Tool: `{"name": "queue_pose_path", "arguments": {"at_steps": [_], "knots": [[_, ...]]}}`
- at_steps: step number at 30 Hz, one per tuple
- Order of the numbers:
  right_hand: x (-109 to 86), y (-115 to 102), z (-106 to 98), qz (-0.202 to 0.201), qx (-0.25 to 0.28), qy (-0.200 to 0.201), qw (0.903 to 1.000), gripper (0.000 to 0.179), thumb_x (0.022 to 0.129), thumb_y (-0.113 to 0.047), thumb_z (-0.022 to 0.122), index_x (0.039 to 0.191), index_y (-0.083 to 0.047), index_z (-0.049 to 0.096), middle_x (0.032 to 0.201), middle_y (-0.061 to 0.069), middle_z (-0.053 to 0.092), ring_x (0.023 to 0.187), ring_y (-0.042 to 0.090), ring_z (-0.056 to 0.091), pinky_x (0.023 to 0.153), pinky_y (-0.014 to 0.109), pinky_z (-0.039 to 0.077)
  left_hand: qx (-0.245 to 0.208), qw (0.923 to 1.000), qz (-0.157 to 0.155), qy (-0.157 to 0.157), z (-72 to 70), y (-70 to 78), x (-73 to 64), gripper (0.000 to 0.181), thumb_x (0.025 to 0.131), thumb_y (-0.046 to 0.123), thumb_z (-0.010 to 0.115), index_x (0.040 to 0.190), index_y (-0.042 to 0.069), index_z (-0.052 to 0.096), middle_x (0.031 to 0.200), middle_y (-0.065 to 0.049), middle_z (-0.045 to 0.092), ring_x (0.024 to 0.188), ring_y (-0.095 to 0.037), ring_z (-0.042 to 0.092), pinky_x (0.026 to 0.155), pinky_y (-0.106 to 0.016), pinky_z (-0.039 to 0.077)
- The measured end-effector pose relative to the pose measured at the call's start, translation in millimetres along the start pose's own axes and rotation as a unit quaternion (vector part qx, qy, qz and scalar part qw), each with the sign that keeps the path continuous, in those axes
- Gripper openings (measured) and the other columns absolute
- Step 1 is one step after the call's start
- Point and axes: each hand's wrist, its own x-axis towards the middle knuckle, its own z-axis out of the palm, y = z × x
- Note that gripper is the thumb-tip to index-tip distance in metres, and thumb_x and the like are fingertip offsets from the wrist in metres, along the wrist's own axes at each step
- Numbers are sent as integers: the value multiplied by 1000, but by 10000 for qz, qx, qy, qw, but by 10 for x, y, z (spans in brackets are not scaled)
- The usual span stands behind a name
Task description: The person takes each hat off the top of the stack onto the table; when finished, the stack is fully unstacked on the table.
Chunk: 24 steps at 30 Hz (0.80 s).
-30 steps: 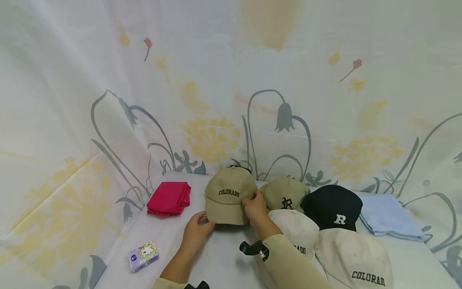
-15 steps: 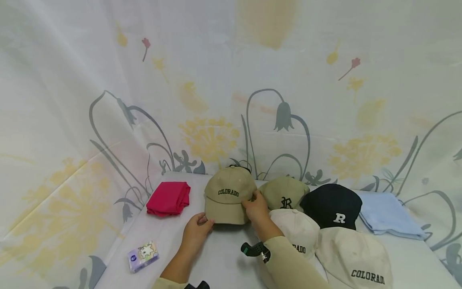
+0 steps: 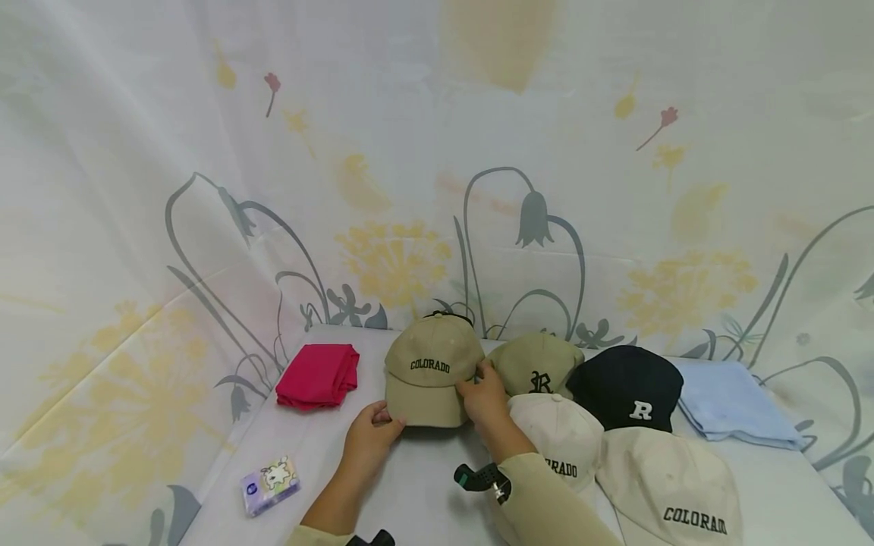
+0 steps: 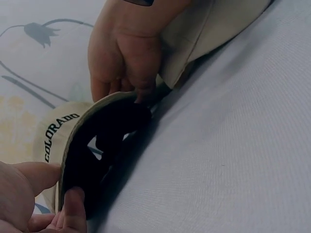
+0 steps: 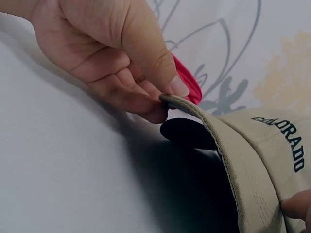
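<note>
A khaki baseball cap lettered COLORADO sits at the back of the white-covered table, its brim toward me. My left hand pinches the brim's left corner; thumb on top and fingers beneath show in the right wrist view. On the cap's other side my right hand holds it where brim and crown meet, and its thumb lies along that seam. The underside of the brim looks dark in both wrist views. A thin black edge shows behind the crown.
Right of the held cap stand an olive cap, a black cap and two cream caps, one partly behind my right sleeve. A folded light-blue cloth lies far right. At left are a folded red cloth and a purple tissue pack.
Both hands keep their hold on the khaki cap. Its brim edge sits very slightly lower in the head view, and the whole scene has drifted a little to the left.
</note>
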Motion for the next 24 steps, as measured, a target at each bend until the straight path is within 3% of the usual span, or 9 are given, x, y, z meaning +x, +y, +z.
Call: {"name": "queue_pose_path", "arguments": {"at_steps": [10, 17, 24], "knots": [[-46, 13, -39, -102, -158, 77, 9998, 69, 100, -11, 67, 160, 2, 34, 166, 23, 33, 153, 44, 30, 120, 61, 34, -119, 9998, -120, -132, -29, 48, -60, 59, 91, 14, 80, 141, -8, 56, 117, -16, 64, 110, -27, 59, 87, -30, 49], [-158, -30, -24, -195, 5, -8, 9998, 67, 100, -9, 67, 158, 3, 35, 165, 23, 35, 150, 44, 34, 120, 61, 35, 75, 9999, -87, -107, -125, 54, -119, 63, 89, 16, 81, 142, -6, 56, 117, -15, 65, 106, -23, 64, 83, -29, 52], [-277, -71, -15, -374, -137, 13, 9992, 68, 99, -9, 69, 158, 2, 37, 164, 23, 37, 152, 44, 33, 121, 61, 33, -41, 9997, -154, -194, -215, 100, -229, 65, 89, 15, 81, 144, -6, 54, 120, -16, 63, 104, -23, 63, 81, -27, 53]]}}
